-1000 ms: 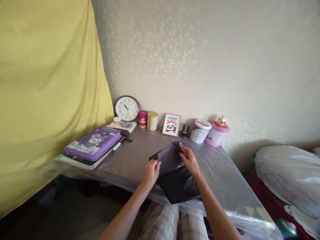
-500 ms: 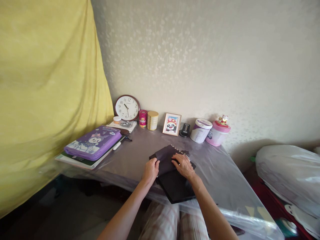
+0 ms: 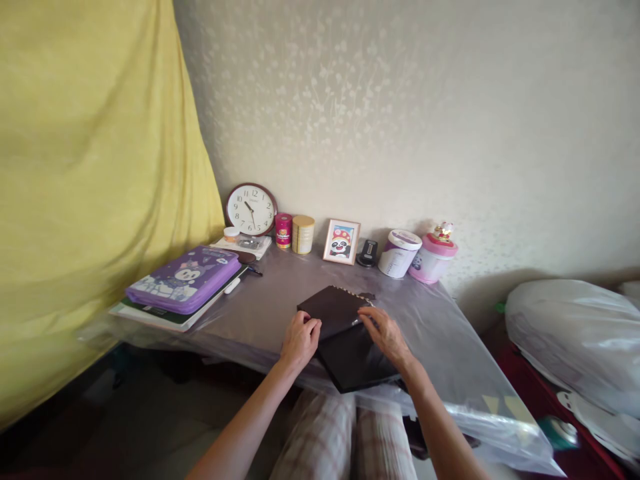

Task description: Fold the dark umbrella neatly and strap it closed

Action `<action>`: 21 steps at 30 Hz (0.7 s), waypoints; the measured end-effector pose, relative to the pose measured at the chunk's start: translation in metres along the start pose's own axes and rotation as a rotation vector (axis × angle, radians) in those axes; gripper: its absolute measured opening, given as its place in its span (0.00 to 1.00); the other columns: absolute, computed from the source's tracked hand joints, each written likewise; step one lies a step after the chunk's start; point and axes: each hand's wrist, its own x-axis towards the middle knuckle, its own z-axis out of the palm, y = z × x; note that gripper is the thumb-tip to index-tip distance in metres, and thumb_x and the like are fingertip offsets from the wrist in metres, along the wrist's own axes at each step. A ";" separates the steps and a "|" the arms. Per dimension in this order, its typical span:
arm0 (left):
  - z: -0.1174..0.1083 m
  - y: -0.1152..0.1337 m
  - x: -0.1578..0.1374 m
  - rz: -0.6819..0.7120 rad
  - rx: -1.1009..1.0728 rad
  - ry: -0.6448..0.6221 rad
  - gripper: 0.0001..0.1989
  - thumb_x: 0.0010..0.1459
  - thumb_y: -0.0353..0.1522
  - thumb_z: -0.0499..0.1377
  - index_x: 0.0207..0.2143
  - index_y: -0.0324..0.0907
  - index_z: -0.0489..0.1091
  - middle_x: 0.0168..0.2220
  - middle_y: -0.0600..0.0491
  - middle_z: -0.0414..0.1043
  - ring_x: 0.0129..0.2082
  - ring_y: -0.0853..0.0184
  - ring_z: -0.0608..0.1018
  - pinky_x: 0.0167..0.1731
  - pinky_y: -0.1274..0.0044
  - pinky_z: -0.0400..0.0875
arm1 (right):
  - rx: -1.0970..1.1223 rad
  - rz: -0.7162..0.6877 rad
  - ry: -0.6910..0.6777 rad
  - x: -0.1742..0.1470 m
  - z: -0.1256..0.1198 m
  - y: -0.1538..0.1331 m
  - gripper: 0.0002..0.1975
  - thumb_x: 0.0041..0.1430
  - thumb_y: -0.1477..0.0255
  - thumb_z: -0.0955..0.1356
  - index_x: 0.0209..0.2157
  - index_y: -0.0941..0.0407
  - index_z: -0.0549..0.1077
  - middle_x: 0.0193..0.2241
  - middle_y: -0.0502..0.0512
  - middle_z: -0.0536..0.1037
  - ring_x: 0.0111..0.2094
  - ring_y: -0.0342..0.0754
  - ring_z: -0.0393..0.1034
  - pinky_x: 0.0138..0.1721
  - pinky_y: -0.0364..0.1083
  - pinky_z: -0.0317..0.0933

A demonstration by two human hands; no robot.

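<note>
A black handbag (image 3: 336, 310) with a chain strap (image 3: 351, 292) along its far edge lies on the table in front of me. Its lower black part (image 3: 353, 363) reaches out over the near table edge. My left hand (image 3: 301, 339) is closed, thumb and fingers pinching the left edge of the bag. On the other side, my right hand (image 3: 386, 333) has its thumb and fingertips closed at the right edge of the upper panel, by a small shiny metal piece (image 3: 356, 321). The fingertips of both hands are partly hidden.
Plastic film covers the table (image 3: 265, 300). To the left, a purple zipped case (image 3: 187, 277) rests on books. Along the wall stand a clock (image 3: 251, 209), cans (image 3: 303, 235), a framed panda picture (image 3: 341, 241) and tubs (image 3: 399, 253). A plastic-wrapped bundle (image 3: 565, 333) sits at right.
The upper panel now lies flatter and smoother over the bag. My right hand has shifted from lying on the panel to its right edge; my left hand stays at the left edge.
</note>
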 end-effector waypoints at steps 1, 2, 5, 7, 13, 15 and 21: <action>0.000 0.000 0.000 -0.009 -0.005 -0.007 0.14 0.60 0.34 0.49 0.30 0.43 0.74 0.34 0.50 0.65 0.34 0.67 0.71 0.37 0.75 0.68 | 0.033 0.007 -0.038 -0.009 -0.007 -0.004 0.12 0.61 0.66 0.60 0.40 0.53 0.72 0.39 0.54 0.76 0.42 0.48 0.70 0.44 0.50 0.64; 0.000 -0.001 0.000 -0.014 -0.013 -0.015 0.14 0.60 0.34 0.49 0.30 0.43 0.74 0.34 0.50 0.65 0.34 0.67 0.71 0.37 0.75 0.68 | 0.053 0.005 -0.064 -0.020 -0.013 -0.009 0.12 0.60 0.66 0.61 0.40 0.52 0.72 0.39 0.54 0.76 0.42 0.48 0.70 0.44 0.49 0.65; -0.002 -0.003 0.000 -0.001 -0.038 -0.031 0.13 0.60 0.34 0.49 0.33 0.42 0.73 0.36 0.49 0.65 0.36 0.66 0.72 0.39 0.74 0.68 | 0.069 -0.065 -0.150 -0.049 -0.026 -0.021 0.11 0.59 0.65 0.63 0.40 0.52 0.72 0.41 0.55 0.75 0.46 0.49 0.68 0.47 0.50 0.63; -0.004 -0.004 -0.003 0.023 -0.038 -0.028 0.12 0.60 0.34 0.49 0.36 0.42 0.72 0.38 0.48 0.64 0.38 0.65 0.72 0.41 0.72 0.68 | 0.043 -0.117 -0.174 -0.066 -0.029 -0.026 0.10 0.57 0.65 0.64 0.40 0.53 0.72 0.41 0.56 0.75 0.48 0.51 0.67 0.49 0.52 0.62; -0.017 -0.002 -0.015 0.090 -0.055 -0.018 0.11 0.59 0.31 0.49 0.41 0.42 0.69 0.43 0.47 0.63 0.43 0.63 0.70 0.45 0.68 0.68 | -0.112 -0.194 -0.203 -0.091 -0.024 -0.032 0.13 0.54 0.70 0.66 0.43 0.53 0.69 0.49 0.59 0.69 0.53 0.53 0.61 0.51 0.55 0.59; -0.023 0.001 -0.020 0.118 -0.085 -0.044 0.13 0.56 0.27 0.50 0.43 0.42 0.68 0.44 0.47 0.62 0.44 0.63 0.70 0.46 0.68 0.68 | -0.141 -0.216 -0.190 -0.091 -0.021 -0.034 0.10 0.55 0.74 0.65 0.41 0.53 0.70 0.49 0.59 0.69 0.53 0.53 0.60 0.51 0.56 0.59; -0.044 0.018 -0.035 0.249 -0.193 -0.216 0.27 0.46 0.20 0.50 0.50 0.44 0.64 0.51 0.48 0.60 0.51 0.62 0.66 0.52 0.68 0.63 | -0.152 -0.266 -0.078 -0.080 -0.022 -0.039 0.07 0.59 0.77 0.61 0.34 0.54 0.69 0.44 0.57 0.73 0.49 0.51 0.64 0.48 0.53 0.62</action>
